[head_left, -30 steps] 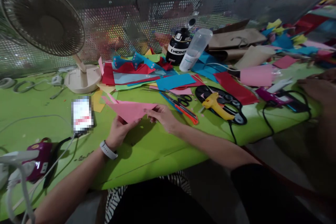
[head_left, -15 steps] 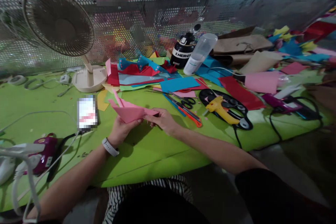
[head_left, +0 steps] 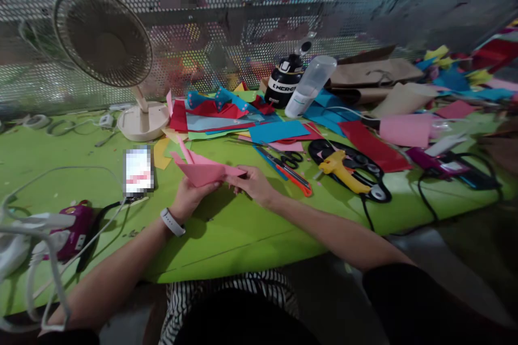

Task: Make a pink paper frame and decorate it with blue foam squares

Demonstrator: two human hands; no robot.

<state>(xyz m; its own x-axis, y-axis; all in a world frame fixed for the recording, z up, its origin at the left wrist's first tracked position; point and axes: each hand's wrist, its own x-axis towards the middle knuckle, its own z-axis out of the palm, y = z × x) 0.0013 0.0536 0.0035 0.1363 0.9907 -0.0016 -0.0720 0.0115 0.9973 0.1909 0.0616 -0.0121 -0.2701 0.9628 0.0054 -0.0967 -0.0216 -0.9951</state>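
Note:
A folded piece of pink paper (head_left: 204, 171) is held above the green table (head_left: 243, 237) between both hands. My left hand (head_left: 190, 198) supports it from below on the left, thumb pressed along its lower edge; a white band circles that wrist. With bent fingers, my right hand (head_left: 251, 186) pinches the narrow right end of the paper. Part of the fingers of both hands is hidden by the paper. Just right of my right hand lie the scissors (head_left: 289, 159) and an orange utility knife (head_left: 301, 186).
A yellow glue gun (head_left: 342, 172) rests on a black holder to the right. Colored paper, a black bottle (head_left: 281, 83) and a clear spray bottle (head_left: 311, 86) are behind. On the left stand a fan (head_left: 143, 118), a phone (head_left: 138, 170) and a purple power strip (head_left: 75, 229) with cables.
The whole view has shifted slightly, so objects on the left appear a little further right. Both hands keep the same hold on the pink paper.

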